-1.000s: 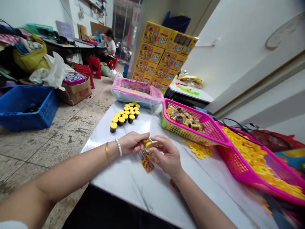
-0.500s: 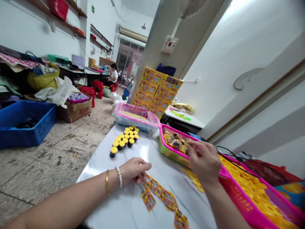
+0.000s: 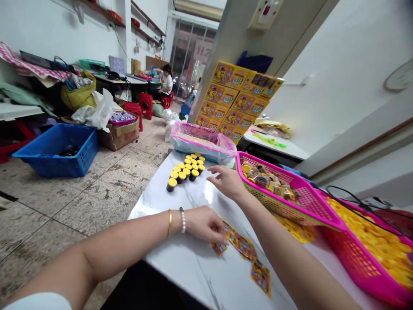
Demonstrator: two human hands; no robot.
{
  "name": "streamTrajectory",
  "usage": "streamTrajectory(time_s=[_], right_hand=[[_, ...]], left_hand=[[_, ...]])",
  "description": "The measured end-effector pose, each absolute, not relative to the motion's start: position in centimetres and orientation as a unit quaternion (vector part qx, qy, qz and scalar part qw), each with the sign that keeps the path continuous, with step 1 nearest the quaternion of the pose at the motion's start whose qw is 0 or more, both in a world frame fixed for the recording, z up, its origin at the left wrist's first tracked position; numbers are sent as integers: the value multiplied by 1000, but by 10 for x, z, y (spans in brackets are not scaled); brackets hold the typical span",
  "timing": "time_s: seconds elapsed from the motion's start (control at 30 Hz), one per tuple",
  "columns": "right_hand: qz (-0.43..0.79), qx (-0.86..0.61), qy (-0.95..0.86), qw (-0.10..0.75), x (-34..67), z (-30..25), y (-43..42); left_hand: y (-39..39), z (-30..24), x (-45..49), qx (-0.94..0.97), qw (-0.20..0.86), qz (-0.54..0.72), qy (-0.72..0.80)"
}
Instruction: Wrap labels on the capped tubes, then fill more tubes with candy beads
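My left hand (image 3: 204, 224) rests at the near end of a strip of printed foil packets (image 3: 241, 245), its fingertips on the strip. The strip runs across the white marble table (image 3: 183, 267) toward the front edge. My right hand (image 3: 227, 183) hovers with fingers spread, just right of the rows of black jars with yellow lids (image 3: 185, 170), apart from them. Several of these jars stand close together. To the right of that hand sits a pink and green mesh basket (image 3: 258, 172) holding small yellow and dark items.
A pink mesh basket of yellow discs (image 3: 364, 249) lies at the right, and a plastic-lined tray (image 3: 203, 142) stands at the table's far end. Stacked yellow cartons (image 3: 238, 101) rise behind it. A blue crate (image 3: 54, 150) sits on the floor, and a seated person (image 3: 166, 82) works far back.
My right hand has left the basket and moved left toward the jars, fingers spread. The yellow-lidded jar held a second ago no longer shows in my hands. The view has swung slightly.
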State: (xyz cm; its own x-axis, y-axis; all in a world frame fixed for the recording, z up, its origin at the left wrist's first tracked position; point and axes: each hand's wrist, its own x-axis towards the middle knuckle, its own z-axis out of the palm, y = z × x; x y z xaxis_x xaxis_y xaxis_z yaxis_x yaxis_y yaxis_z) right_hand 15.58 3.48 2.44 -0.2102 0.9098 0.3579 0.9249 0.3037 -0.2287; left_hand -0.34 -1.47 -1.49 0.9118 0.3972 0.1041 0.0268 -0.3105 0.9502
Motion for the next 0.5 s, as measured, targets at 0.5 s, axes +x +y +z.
streamTrajectory(time_s=[0.5], right_hand=[[28, -603, -760, 240, 160, -6, -6]], left_hand=[[1, 1, -7, 695, 443, 442, 354]])
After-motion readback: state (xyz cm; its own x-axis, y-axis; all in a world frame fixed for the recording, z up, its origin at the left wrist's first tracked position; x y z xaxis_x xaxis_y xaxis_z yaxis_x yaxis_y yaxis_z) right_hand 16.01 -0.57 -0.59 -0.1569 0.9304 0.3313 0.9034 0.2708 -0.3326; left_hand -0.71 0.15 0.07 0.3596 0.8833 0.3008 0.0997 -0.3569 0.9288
